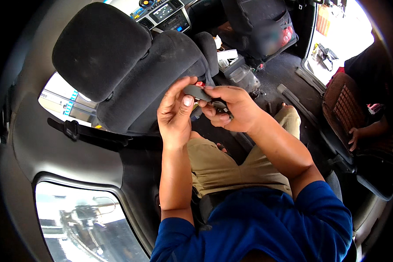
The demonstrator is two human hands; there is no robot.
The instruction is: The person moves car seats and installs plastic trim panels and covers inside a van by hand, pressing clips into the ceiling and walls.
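In front of the dark seat back, both my hands are raised close together around a small grey curved plastic piece. My left hand pinches its left end between thumb and fingers. The thumb of my right hand presses on the other end, and the fingers curl under it. A small dark part with pale spots sits in the curled right fingers; its kind is hard to make out. Just behind the grey piece a bit of red shows, and I cannot tell whether it belongs to it.
I sit inside a vehicle behind a dark seat with a headrest. A seat belt runs along the left wall. A box of small things and a black bag lie ahead. Another person's hand rests near a brown woven seat.
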